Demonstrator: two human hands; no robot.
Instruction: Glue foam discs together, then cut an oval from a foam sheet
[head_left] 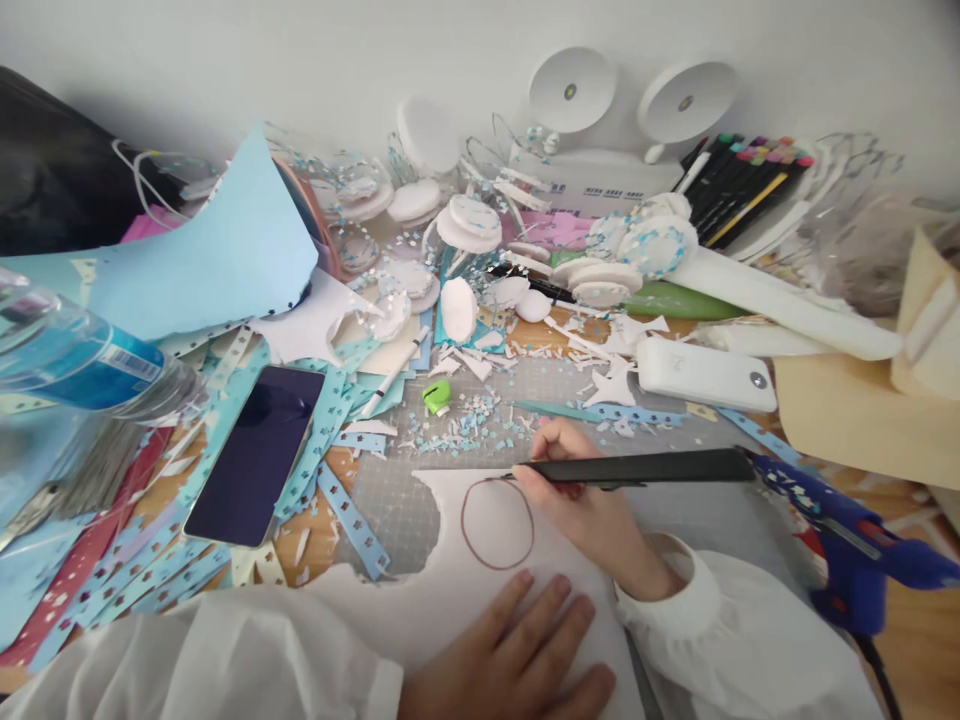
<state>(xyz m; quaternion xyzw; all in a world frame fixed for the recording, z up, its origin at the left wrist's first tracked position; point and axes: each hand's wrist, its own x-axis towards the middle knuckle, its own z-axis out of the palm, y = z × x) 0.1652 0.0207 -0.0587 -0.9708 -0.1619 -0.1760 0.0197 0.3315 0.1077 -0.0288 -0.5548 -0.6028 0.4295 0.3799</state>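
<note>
A white sheet (420, 620) with a ragged, cut-out left edge lies at the front of the grey cutting mat (390, 510). On it is a drawn brown circle (463, 525). My left hand (514, 650) rests flat on the sheet below the circle, fingers spread. Above the circle, my right hand (577, 490) pinches a long black pen-like tool (667, 467). The tool's thin dark tip is at the circle's upper edge; its exact kind is not clear. It points left, its back end near a blue glue gun (855, 540).
A phone (255, 455) and a water bottle (112, 360) stand left among punched paper strips (352, 520). A small green gadget (436, 397) sits amid confetti. White discs (469, 222) crowd the back; markers (739, 190) and a white device (705, 374) are on the right.
</note>
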